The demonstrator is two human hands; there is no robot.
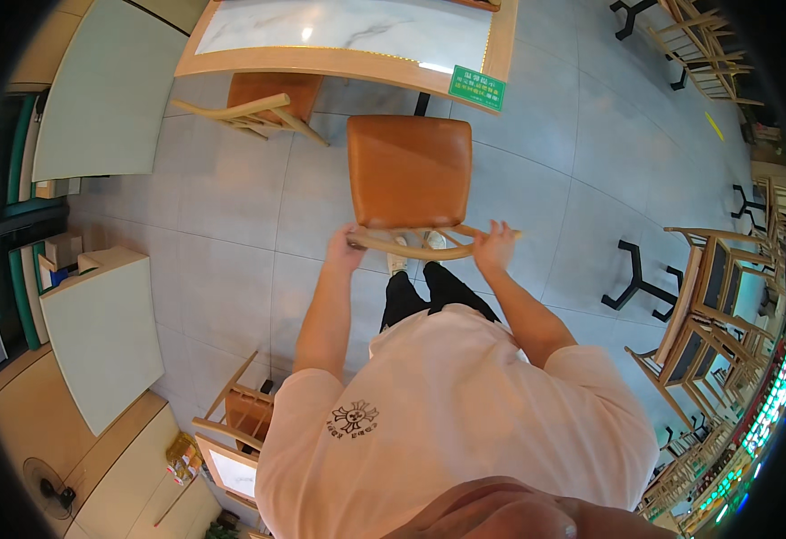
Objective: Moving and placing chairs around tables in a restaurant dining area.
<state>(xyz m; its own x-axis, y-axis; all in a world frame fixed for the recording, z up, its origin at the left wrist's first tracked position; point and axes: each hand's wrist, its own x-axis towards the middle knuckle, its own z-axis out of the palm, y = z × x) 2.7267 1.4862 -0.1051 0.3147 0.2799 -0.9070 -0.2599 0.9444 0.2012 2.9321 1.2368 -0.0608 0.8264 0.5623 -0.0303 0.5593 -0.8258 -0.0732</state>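
Note:
Right in front of me is a chair with a brown padded seat [411, 171] and a curved light-wood back rail [415, 251]. My left hand [346, 249] is closed on the left end of that rail. At the rail's right end, my right hand [496, 248] is wrapped round the wood, its fingers partly showing. The far edge of the seat lies close to a wood-edged table with a white marble-look top [348, 29]. My shoes [435, 240] show through the gap below the rail; the chair's legs are hidden.
Another brown chair [276, 101] is tucked partly under the table at left. A green sign [477, 88] sits on the table's corner. Pale counters [105, 341] line the left side. Stacked chairs [725, 278] and black table bases [642, 280] stand at right on grey floor tiles.

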